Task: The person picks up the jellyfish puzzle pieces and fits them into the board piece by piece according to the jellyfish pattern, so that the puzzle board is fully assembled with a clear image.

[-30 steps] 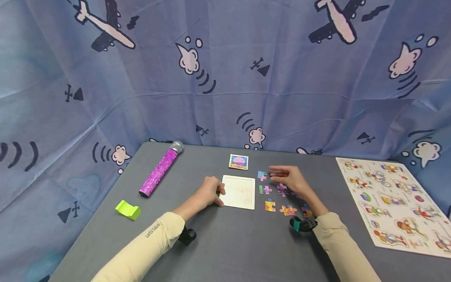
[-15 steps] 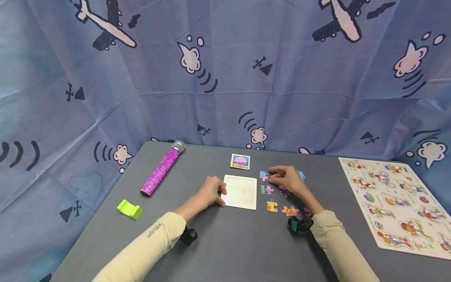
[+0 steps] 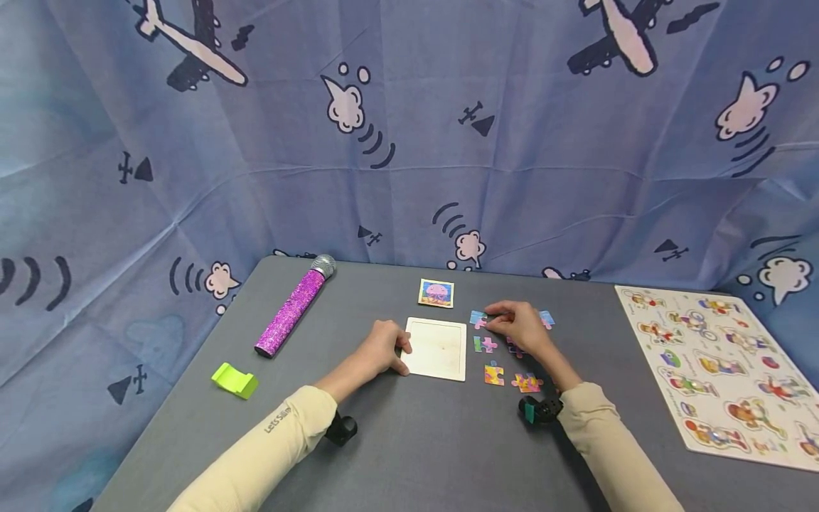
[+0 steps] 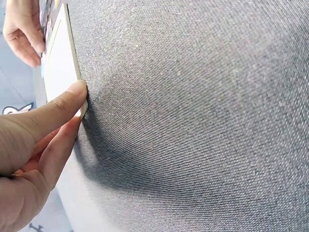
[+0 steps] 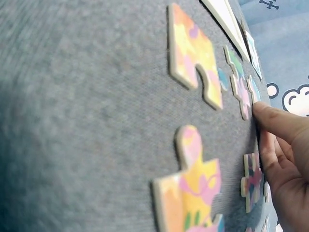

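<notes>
My left hand [image 3: 382, 346] pinches the left edge of a white square puzzle tray [image 3: 436, 348] lying on the grey table. In the left wrist view, the thumb [image 4: 72, 94] is on the tray's top near a corner, with fingers at its side. My right hand [image 3: 526, 331] pinches the right edge of a blue-and-pink jigsaw piece [image 3: 477, 318], just right of the tray. Around that hand lie a green-and-pink piece [image 3: 485, 344], a yellow corner piece [image 3: 493, 374] and a yellow-pink piece [image 3: 527, 383]. Others sit partly hidden under the hand and wrist.
Behind the tray lies a small square jellyfish picture [image 3: 436, 293]. A glittery purple microphone [image 3: 291, 313] and a lime-green curved block [image 3: 234, 381] are at the left. A large peg-puzzle board [image 3: 716, 377] covers the right side. A patterned curtain hangs behind the table.
My right hand has come down and left onto the blue-and-pink piece, which has shifted slightly left. The left hand keeps its hold on the tray.
</notes>
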